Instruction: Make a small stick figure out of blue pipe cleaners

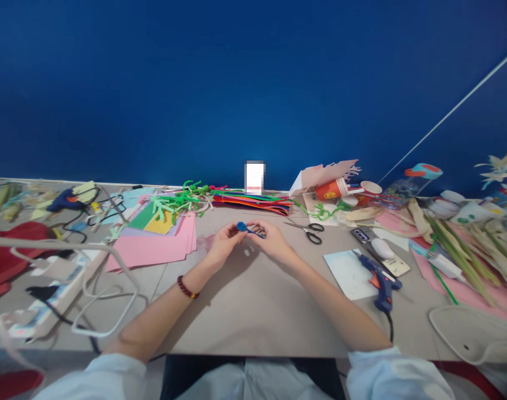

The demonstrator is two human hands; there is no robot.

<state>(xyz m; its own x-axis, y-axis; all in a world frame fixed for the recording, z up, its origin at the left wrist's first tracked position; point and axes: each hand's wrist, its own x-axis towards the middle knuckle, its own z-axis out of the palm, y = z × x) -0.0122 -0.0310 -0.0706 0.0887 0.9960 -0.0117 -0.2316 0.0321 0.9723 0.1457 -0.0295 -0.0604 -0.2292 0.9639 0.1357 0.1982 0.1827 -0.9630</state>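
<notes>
A blue fuzzy stem [241,226], wound into a small tight knob at one end, was up between the two hands, over the middle of the table [253,316]. The left hand [225,242] had its thumb and fingers nearly closed, pinching the stem at the knob. The right hand [271,240] was curled in, its fingertips gathered on the thin tail; exactly which fingers gripped it could not be told. A dark beaded bracelet [188,288] circled the left wrist.

Just beyond the hands, a bundle of many-coloured stems [253,204] lay crosswise near the blue wall [253,83]. To its left, bent green stems [170,206] rested partly on coloured paper, with pink sheets [151,251] spread nearer the person.

On the right, black-handled scissors [314,238] lay open near the right hand. Farther out, a blue glue gun [381,283] rested partly on a pale sheet [346,273], with a phone [362,236] behind it. At the far left stood a white power strip [55,305] among looping cables.
</notes>
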